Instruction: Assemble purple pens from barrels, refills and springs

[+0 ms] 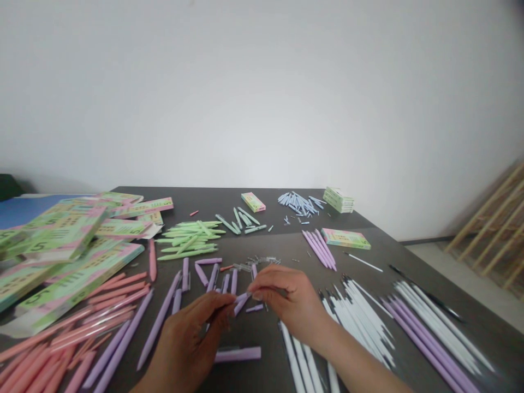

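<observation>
My left hand (pixel 198 333) and my right hand (pixel 290 295) meet over the middle of the dark table. Between their fingertips is a small purple pen part (pixel 242 298); both hands are closed in a pinch, and the fingers cover much of it. Behind them lie several purple pen caps (pixel 233 281) and small clear plastic pieces (pixel 262 261). A purple pen barrel (pixel 241 355) rests on the table in front of my left hand. Beneath my right forearm are white pen refills (pixel 356 316), fanned out in a pile.
Printed pen boxes (pixel 77 229) heap up at the left, with pink pen parts (pixel 36 365) in front. Green pens (pixel 190 237) and blue pen parts (pixel 298 203) lie farther back. Purple pens (pixel 319 249) sit beside another box (pixel 346 239). White and purple rods (pixel 429 333) lie at the right.
</observation>
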A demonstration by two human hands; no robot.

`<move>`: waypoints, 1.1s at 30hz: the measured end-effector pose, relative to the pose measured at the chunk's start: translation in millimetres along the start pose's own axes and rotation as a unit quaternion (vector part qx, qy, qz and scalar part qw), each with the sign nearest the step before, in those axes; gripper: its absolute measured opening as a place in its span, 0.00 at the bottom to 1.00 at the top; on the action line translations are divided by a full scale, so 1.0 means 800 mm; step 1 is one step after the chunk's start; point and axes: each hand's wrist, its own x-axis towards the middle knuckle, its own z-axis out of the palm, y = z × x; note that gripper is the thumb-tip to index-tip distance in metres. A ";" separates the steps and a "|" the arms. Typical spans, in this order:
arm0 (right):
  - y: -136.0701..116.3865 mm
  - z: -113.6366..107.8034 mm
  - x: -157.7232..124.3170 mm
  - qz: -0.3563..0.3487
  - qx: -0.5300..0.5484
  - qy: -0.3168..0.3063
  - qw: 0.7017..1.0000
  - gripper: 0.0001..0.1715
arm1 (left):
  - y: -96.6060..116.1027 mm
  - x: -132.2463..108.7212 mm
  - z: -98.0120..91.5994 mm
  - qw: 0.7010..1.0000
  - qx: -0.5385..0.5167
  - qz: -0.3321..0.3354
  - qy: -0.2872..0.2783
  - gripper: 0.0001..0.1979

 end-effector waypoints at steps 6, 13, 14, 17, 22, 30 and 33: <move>0.000 0.007 -0.006 0.061 0.035 -0.014 0.997 0.09 | -0.002 -0.006 0.008 0.986 -0.100 -0.091 -0.099 0.02; 0.005 0.024 -0.012 0.147 0.228 -0.002 0.962 0.03 | 0.009 -0.009 0.015 0.943 -0.276 -0.168 -0.081 0.21; 0.005 0.025 -0.013 0.152 0.237 0.000 0.960 0.03 | 0.010 -0.007 0.013 0.934 -0.296 -0.178 -0.093 0.21; 0.002 0.024 -0.013 0.146 0.166 0.023 0.975 0.02 | 0.008 0.000 0.010 0.910 -0.349 -0.204 -0.088 0.21; -0.003 0.021 -0.016 0.025 -0.024 0.061 0.998 0.06 | 0.003 0.003 0.010 0.880 -0.411 -0.232 -0.047 0.12; -0.007 0.030 -0.024 -0.041 -0.070 0.052 0.995 0.12 | 0.001 -0.005 0.012 0.904 -0.379 -0.199 0.015 0.11; -0.004 0.031 -0.026 -0.015 -0.089 0.079 0.993 0.08 | -0.002 -0.009 0.012 0.909 -0.372 -0.188 0.026 0.10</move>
